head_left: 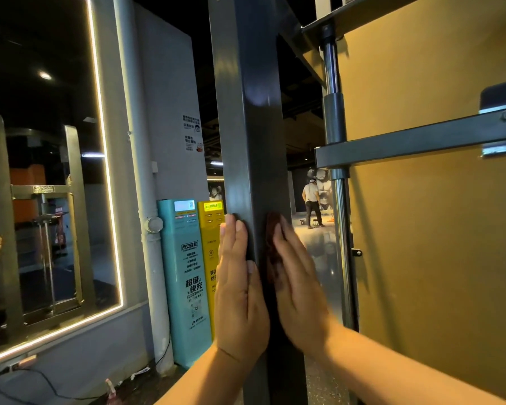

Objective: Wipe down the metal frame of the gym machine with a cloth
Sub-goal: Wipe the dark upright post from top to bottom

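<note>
Post (250, 118) between hands; cloth (273, 247) seemingly under right hand (300, 285).

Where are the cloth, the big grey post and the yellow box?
cloth (273, 229), head view, dark reddish edge above the fingers.
grey post (253, 127), head view, its front face.
yellow box (212, 244), head view, its front panel.

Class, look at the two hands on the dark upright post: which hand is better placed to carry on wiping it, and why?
The right hand. A dark cloth lies pressed between its fingers and the post. The left hand lies flat and bare on the post's other side, seemingly only steadying.
</note>
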### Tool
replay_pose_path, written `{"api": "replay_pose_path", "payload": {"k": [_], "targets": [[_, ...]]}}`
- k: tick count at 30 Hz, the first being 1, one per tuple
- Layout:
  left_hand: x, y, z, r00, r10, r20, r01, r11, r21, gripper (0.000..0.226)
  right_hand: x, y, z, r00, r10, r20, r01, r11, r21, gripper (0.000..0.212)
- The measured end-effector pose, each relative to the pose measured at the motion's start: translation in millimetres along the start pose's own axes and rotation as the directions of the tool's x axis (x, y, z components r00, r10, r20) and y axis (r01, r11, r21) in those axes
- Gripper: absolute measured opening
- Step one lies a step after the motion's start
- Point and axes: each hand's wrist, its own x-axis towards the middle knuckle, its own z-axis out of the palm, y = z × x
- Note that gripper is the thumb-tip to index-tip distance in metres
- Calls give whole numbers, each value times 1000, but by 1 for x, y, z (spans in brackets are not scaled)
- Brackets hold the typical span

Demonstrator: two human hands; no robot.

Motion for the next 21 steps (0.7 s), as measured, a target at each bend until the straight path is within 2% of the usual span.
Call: {"api": "replay_pose_path", "payload": {"k": [4, 9, 12, 15, 21], "targets": [[1, 3, 1, 1000, -15, -8, 16, 1000, 11, 55, 62, -9, -15, 994, 90, -59, -88, 995, 45, 59], [1, 1, 2, 1000, 8, -6, -8, 1000, 26, 55, 11, -3, 1, 998, 13, -55, -14, 1000, -19, 58], [-1, 1, 2, 1000, -2, -1, 3, 1000, 18, 54, -26, 8, 5, 998, -59, 23, 60, 996, -73, 58], [-1, 1, 1, 1000, 12, -4, -12, 999, 29, 55, -6, 7, -2, 996, -66, 59, 71, 995, -73, 61], [-13, 1, 2, 1000, -9, 6, 9, 1000, -9, 55, 38, -3, -16, 1000, -25, 13, 25, 999, -28, 60]]}}
